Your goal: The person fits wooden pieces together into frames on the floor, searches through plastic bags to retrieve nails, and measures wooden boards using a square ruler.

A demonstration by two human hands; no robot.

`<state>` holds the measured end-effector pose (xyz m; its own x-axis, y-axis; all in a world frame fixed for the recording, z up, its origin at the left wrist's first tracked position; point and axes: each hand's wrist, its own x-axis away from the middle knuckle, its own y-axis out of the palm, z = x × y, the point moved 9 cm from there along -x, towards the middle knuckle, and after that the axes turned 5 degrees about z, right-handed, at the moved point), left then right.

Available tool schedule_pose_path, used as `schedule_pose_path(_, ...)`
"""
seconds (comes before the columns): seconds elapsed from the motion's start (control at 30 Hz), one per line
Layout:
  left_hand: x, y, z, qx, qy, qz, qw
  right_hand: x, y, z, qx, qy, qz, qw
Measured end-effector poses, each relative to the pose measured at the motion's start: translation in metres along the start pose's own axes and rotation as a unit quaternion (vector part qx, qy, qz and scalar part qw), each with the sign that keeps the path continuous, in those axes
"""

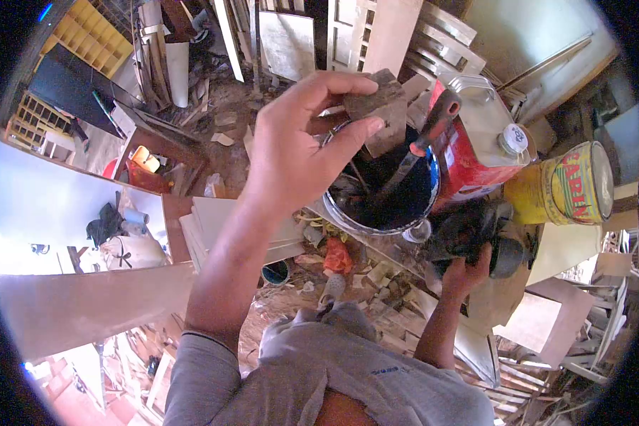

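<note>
My left hand (298, 138) is raised over a round bucket (337, 206) with dark contents. Its thumb and fingers pinch a flat brown piece (378, 99), which looks like wood or stiff board. A tool with a black-and-red handle (439, 121) leans in the bucket, its lower end inside. Lower right, my right hand (468, 273) is closed on a bulky black object (479, 234) whose kind I cannot make out. Most of that hand's fingers are hidden behind it.
A red can (468, 153) with a white cap stands beside the bucket, a yellow pail (561, 184) right of it. A small clear container (417, 231) sits near the bucket's front. Pale boards (220, 220) lie at left; wood scraps cover the floor.
</note>
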<state>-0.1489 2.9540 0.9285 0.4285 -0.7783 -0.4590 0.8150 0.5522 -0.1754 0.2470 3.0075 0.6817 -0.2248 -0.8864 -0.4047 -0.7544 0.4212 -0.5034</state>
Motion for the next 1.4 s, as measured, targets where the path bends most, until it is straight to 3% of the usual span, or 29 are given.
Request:
schedule_pose_path(0.13,0.01,0.008,-0.021,-0.141,0.0,-0.019,0.99,0.003,-0.003,0.009,0.016,-0.044,0.01,0.999)
schedule_pose_path(0.23,0.024,0.009,-0.005,-0.346,0.228,0.022,0.91,0.007,-0.004,0.017,-0.02,-0.028,0.025,0.999)
schedule_pose_path(0.4,0.073,-0.028,-0.021,-0.26,0.118,0.065,0.956,0.007,-0.016,-0.005,-0.116,-0.017,0.084,0.99)
schedule_pose_path(0.5,0.13,-0.039,-0.027,-0.245,0.147,0.018,0.958,0.011,-0.026,-0.033,-0.134,-0.052,0.132,0.981)
schedule_pose_path(0.6,0.198,-0.042,-0.05,-0.247,0.105,-0.069,0.961,0.024,-0.025,-0.06,-0.149,-0.097,0.164,0.97)
schedule_pose_path(0.7,0.287,-0.058,-0.101,-0.233,-0.1,-0.158,0.954,0.029,-0.024,-0.079,-0.14,-0.13,0.176,0.966)
schedule_pose_path(0.77,0.341,-0.08,-0.116,-0.238,-0.106,-0.11,0.959,0.027,-0.025,-0.088,-0.185,-0.134,0.167,0.959)
schedule_pose_path(0.8,0.37,-0.097,-0.12,-0.251,-0.112,-0.082,0.958,0.027,-0.021,-0.085,-0.21,-0.078,0.149,0.963)
schedule_pose_path(0.93,0.483,-0.136,-0.145,-0.276,-0.272,-0.117,0.914,0.054,-0.013,-0.131,-0.244,-0.211,0.097,0.941)
schedule_pose_path(0.97,0.508,-0.142,-0.151,-0.266,-0.289,-0.13,0.91,0.067,-0.004,-0.139,-0.277,-0.19,0.056,0.94)
schedule_pose_path(1.03,0.547,-0.151,-0.152,-0.265,-0.306,-0.138,0.904,0.104,0.012,-0.156,-0.332,-0.147,-0.021,0.931)
schedule_pose_path(1.07,0.567,-0.159,-0.148,-0.278,-0.306,-0.128,0.901,0.128,0.015,-0.169,-0.339,-0.202,-0.02,0.919)
schedule_pose_path(1.17,0.603,-0.183,-0.111,-0.301,-0.313,-0.038,0.9,0.217,0.026,-0.227,-0.328,-0.242,-0.167,0.898)
schedule_pose_path(1.2,0.616,-0.198,-0.089,-0.307,-0.315,0.007,0.898,0.25,0.027,-0.239,-0.339,-0.236,-0.221,0.883)
schedule_pose_path(1.27,0.653,-0.22,-0.048,-0.336,-0.286,-0.005,0.897,0.324,0.023,-0.257,-0.354,-0.227,-0.336,0.843)
schedule_pose_path(1.33,0.712,-0.24,-0.017,-0.354,-0.26,0.025,0.898,0.397,-0.001,-0.287,-0.349,-0.293,-0.409,0.79)
schedule_pose_path(1.4,0.803,-0.261,-0.018,-0.348,-0.317,0.088,0.878,0.471,-0.031,-0.31,-0.368,-0.342,-0.454,0.736)
